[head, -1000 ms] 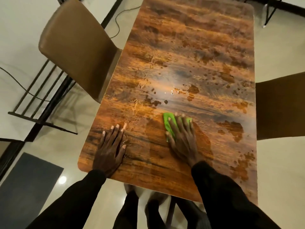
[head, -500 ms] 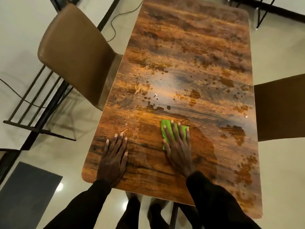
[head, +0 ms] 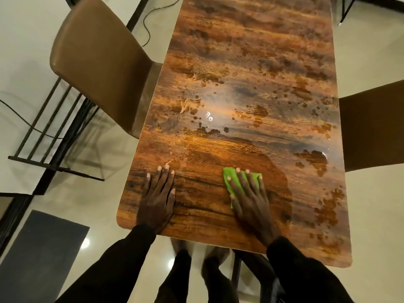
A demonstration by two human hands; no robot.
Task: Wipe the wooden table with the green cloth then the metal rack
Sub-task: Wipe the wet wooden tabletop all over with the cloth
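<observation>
The green cloth [head: 231, 178] lies flat under your right hand [head: 251, 203], showing past the fingertips and on the thumb side. Your fingers are straight and spread, pressing it onto the wooden table [head: 251, 62] near the edge closest to you. Your left hand [head: 158, 200] rests flat and relaxed on the wood, holding nothing, apart from the cloth. Wet blotches [head: 314, 158] spread beyond your fingertips. Out past your left hand stand a brown chair [head: 98, 62] and the black metal rack [head: 56, 168]
</observation>
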